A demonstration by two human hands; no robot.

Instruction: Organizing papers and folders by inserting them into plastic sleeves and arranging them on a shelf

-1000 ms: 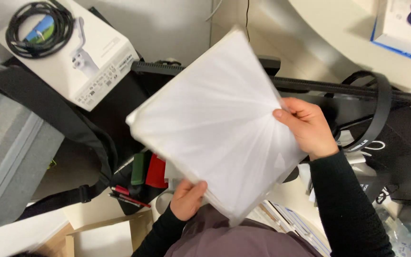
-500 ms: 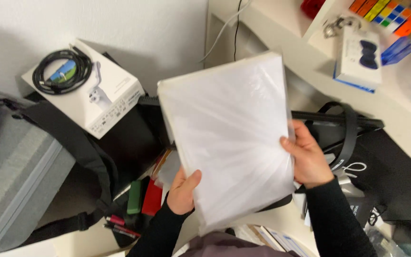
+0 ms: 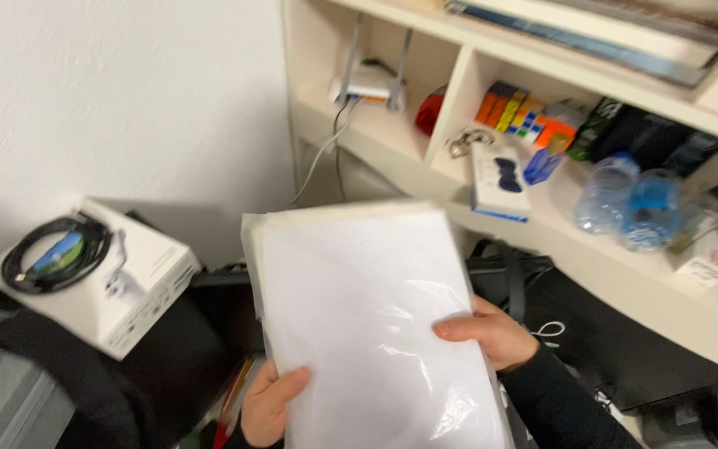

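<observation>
I hold a flat white pack wrapped in clear plastic [image 3: 367, 316] upright in front of me with both hands. My left hand [image 3: 272, 407] grips its lower left edge, thumb on the front. My right hand [image 3: 488, 333] grips its right edge, thumb lying across the front. The pack hides most of what lies below it, above a dark open bag [image 3: 168, 357].
A white box [image 3: 118, 287] with a coiled black cable [image 3: 56, 254] on top lies at left. A cream shelf unit [image 3: 592, 249] at right carries plastic bottles [image 3: 625, 199], a small white box [image 3: 499, 179], coloured blocks [image 3: 517, 108] and a white router [image 3: 367, 83]. A black case [image 3: 617, 349] sits below.
The view has swung up toward the shelves. The white pack has turned from tilted to nearly upright and risen, both hands still on it.
</observation>
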